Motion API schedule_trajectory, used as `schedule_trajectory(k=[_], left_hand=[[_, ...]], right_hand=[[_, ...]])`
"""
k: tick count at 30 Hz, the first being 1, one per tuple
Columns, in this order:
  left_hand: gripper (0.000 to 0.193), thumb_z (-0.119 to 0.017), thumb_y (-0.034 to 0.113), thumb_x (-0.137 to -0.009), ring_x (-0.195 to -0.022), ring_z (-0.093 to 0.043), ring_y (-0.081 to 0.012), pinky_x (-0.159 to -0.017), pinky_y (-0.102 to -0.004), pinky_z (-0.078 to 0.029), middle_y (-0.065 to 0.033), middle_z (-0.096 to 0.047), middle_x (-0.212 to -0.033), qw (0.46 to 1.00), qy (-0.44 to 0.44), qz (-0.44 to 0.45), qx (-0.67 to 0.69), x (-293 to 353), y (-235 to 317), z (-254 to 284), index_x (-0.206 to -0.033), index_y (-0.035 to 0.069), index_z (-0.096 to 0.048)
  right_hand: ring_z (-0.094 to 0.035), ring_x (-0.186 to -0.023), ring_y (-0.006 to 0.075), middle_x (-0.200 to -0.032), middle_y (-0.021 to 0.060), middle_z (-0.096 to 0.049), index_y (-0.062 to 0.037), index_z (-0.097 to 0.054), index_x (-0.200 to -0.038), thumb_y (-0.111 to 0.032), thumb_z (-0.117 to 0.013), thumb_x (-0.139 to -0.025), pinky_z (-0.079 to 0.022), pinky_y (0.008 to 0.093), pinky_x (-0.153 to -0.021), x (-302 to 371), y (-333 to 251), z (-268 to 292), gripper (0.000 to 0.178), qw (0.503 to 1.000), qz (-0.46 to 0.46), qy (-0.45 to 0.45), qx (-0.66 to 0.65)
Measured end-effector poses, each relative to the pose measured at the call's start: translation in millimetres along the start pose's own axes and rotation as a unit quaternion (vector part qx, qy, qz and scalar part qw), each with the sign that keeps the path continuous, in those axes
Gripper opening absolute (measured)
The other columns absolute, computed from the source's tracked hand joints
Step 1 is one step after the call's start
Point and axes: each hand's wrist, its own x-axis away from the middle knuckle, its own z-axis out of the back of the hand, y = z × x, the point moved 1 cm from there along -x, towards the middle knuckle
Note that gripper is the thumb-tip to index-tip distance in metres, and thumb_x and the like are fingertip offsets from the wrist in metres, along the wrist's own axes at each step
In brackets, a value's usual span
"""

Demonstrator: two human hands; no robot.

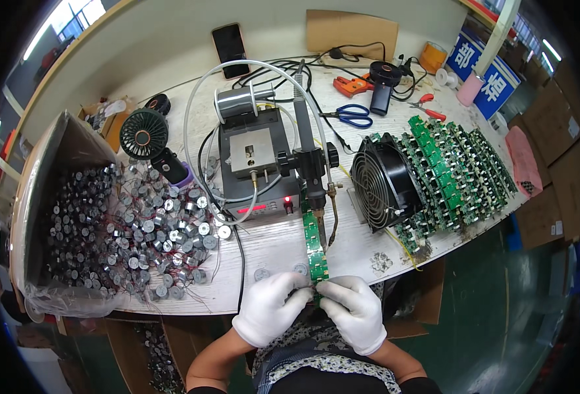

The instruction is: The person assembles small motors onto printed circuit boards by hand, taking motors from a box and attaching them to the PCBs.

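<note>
A narrow green circuit board strip (314, 246) lies lengthwise on the bench, pointing toward me. Both my hands wear white gloves and meet at its near end. My left hand (267, 310) is closed in a pinch at the strip's left edge; whatever is between its fingertips is hidden. My right hand (356, 314) grips the near end with thumb and fingers. Just right of the strip, the thin soldering tip (330, 233) hangs from a black holder (310, 171). Two small round motors (262, 274) sit by my left fingers.
Many small motors (172, 226) with wires spill from a lined box (30, 210) on the left. A soldering machine (260, 190) with a solder spool (236, 103) stands behind the strip. Right are a black fan (382, 184) and rows of green boards (441, 171). Scissors (354, 116) lie farther back.
</note>
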Motion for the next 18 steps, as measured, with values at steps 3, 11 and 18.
schedule_trajectory(k=[3, 11, 18], left_hand=[[0.012, -0.071, 0.005, -0.079, -0.062, -0.065, -0.0238, -0.058, -0.0334, -0.051, -0.0133, -0.066, -0.074, 0.998, -0.023, 0.020, 0.048, -2.8, 4.2, 2.0, -0.088, 0.001, -0.064], [0.012, -0.068, 0.005, -0.082, -0.068, -0.065, -0.0196, -0.061, -0.0293, -0.050, -0.0124, -0.066, -0.080, 0.987, -0.014, 0.126, 0.099, 0.1, -10.2, -9.6, -0.092, 0.001, -0.064], [0.010, -0.066, 0.007, -0.087, -0.071, -0.062, -0.0103, -0.064, -0.0259, -0.050, -0.0076, -0.067, -0.081, 0.963, 0.030, 0.169, 0.206, -3.6, -0.6, -20.1, -0.090, -0.003, -0.063]], right_hand=[[-0.065, -0.087, 0.0244, -0.100, 0.0129, -0.064, -0.0030, -0.070, -0.108, 0.001, -0.072, -0.077, -0.052, 0.0305, -0.077, 2.1, 2.4, -0.3, 0.031, 1.000, 0.002, 0.001, -0.004], [-0.063, -0.089, 0.0149, -0.110, 0.0147, -0.060, 0.0105, -0.034, -0.139, 0.008, -0.060, -0.084, -0.051, 0.0243, -0.074, 11.8, 5.9, -7.7, 0.061, 0.909, -0.253, 0.064, -0.326], [-0.061, -0.085, 0.0130, -0.106, 0.0134, -0.059, 0.0111, -0.025, -0.143, 0.012, -0.055, -0.083, -0.050, 0.0230, -0.073, -6.0, 6.2, -7.3, 0.068, 0.916, -0.224, 0.082, -0.323]])
